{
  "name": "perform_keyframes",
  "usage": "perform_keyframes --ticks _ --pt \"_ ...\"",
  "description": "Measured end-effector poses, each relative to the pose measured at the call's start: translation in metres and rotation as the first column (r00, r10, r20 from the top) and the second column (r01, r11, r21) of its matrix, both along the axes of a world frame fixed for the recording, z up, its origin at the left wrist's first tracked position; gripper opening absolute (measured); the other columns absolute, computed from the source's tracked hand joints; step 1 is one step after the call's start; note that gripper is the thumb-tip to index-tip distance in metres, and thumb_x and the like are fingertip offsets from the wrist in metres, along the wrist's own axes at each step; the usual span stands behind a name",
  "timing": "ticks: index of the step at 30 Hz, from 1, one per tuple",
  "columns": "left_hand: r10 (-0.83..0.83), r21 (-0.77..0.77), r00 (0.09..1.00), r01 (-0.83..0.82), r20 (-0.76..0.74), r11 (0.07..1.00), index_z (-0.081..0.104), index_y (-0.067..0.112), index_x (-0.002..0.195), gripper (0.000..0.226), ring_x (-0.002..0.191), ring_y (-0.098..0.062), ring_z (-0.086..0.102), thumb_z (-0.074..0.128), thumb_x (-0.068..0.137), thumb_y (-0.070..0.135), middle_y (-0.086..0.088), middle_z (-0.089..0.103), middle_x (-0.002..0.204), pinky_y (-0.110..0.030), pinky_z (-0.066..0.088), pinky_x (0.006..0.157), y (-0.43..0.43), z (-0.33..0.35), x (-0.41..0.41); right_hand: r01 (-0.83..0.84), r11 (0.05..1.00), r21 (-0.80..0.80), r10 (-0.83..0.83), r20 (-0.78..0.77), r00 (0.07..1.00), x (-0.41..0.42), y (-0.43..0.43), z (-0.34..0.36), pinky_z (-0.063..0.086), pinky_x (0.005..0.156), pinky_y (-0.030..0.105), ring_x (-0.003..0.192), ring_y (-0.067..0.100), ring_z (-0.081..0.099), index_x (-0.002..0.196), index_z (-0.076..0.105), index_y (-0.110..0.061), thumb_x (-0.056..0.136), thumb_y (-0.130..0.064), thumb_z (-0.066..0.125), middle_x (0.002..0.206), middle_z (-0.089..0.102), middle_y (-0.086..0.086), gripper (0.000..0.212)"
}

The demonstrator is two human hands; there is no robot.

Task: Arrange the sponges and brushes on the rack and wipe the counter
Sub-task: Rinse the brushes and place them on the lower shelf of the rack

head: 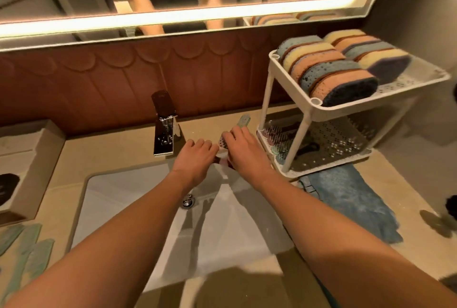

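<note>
The right grip (243, 153) curls over a bristle brush (243, 121), whose mint handle juts past the knuckles toward the wall. The left grip (195, 160) sits just beside it, fingers bent down against a small pink-and-white piece (222, 153); whether it actually holds that piece cannot be told. Both are at the back rim of the sink (138, 196), on the sandy worktop (111, 156).

Immediately right stands the white two-tier rack (346, 107), its near left leg close to the right wrist. Its top tray carries two rows of sponges (331, 72) on edge; more brushes (269, 134) lie at the left edge of the lower tray. A blue cloth (346, 198) lies flat in front of the rack, reaching toward the worktop's front edge.

The chrome faucet (164, 134) rises just left of the left grip. Farther left a beige box (37, 149) sits against the wall, with pale green pieces (27, 245) at the front corner. Bare worktop shows between faucet and box, and right of the cloth.
</note>
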State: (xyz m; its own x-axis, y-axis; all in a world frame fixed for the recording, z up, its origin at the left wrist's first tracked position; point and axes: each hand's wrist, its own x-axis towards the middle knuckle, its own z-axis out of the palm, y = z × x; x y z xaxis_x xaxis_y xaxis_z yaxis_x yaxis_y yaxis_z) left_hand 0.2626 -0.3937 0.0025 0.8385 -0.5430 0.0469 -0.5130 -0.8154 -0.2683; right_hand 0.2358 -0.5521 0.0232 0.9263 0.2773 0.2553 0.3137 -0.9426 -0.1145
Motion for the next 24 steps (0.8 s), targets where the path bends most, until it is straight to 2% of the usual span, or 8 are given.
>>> perform_keyframes --ticks 3,6,10,15,19,24 --pt "0.058 -0.053 0.998 -0.060 -0.032 0.997 0.044 0.019 0.130 0.031 0.119 -0.025 0.051 0.052 0.101 0.024 -0.004 0.056 0.130 -0.039 0.040 0.097 -0.006 0.010 -0.020 -0.020 0.999 0.028 0.021 -0.039 0.999 -0.026 -0.009 0.012 0.047 0.092 0.040 0.112 0.029 0.047 0.123 0.055 -0.012 0.088 -0.019 0.069 0.118 0.053 0.010 0.039" --pt "0.048 -0.071 0.999 -0.048 0.004 0.996 0.043 0.017 0.133 0.033 0.123 -0.025 0.050 0.050 0.101 0.022 -0.005 0.054 0.132 -0.038 0.039 0.098 -0.018 0.016 -0.033 -0.032 0.999 -0.039 0.031 -0.029 0.999 -0.051 -0.022 0.018 0.048 0.093 0.040 0.112 0.030 0.048 0.126 0.055 -0.010 0.087 -0.007 0.064 0.119 0.054 0.012 0.039" --pt "0.025 -0.108 1.000 -0.026 -0.011 0.994 0.046 0.019 0.130 0.030 0.117 -0.025 0.051 0.052 0.101 0.024 -0.004 0.056 0.130 -0.037 0.040 0.096 -0.043 0.015 -0.055 -0.058 0.990 -0.126 0.051 -0.058 0.997 -0.085 -0.049 0.021 0.046 0.092 0.038 0.112 0.029 0.049 0.125 0.055 -0.010 0.088 -0.006 0.062 0.120 0.054 0.011 0.038" --pt "0.011 -0.240 1.000 -0.014 -0.015 0.971 0.053 0.024 0.114 0.014 0.109 -0.023 0.056 0.052 0.101 0.028 -0.002 0.062 0.119 -0.037 0.045 0.096 -0.078 0.006 -0.073 -0.076 0.953 -0.294 0.050 -0.095 0.994 -0.109 -0.096 0.018 0.044 0.103 0.039 0.122 0.029 0.047 0.135 0.050 -0.010 0.096 -0.010 0.056 0.129 0.052 0.011 0.039" --pt "0.062 -0.271 0.998 -0.057 0.010 0.961 0.052 0.024 0.109 0.008 0.105 -0.024 0.055 0.047 0.103 0.026 -0.001 0.063 0.112 -0.039 0.039 0.095 -0.092 -0.004 -0.080 -0.052 0.938 -0.343 0.012 -0.117 0.993 -0.120 -0.128 0.022 0.043 0.097 0.038 0.122 0.027 0.043 0.143 0.040 -0.009 0.099 -0.009 0.049 0.132 0.046 0.010 0.044" --pt "0.082 -0.301 0.997 -0.080 -0.005 0.950 0.050 0.026 0.106 0.003 0.109 -0.024 0.054 0.049 0.103 0.025 0.001 0.063 0.113 -0.044 0.034 0.104 -0.099 -0.006 -0.073 0.028 0.950 -0.312 -0.059 -0.090 0.994 -0.115 -0.152 0.013 0.044 0.090 0.037 0.116 0.027 0.044 0.134 0.051 -0.012 0.090 -0.004 0.061 0.126 0.050 0.008 0.046"
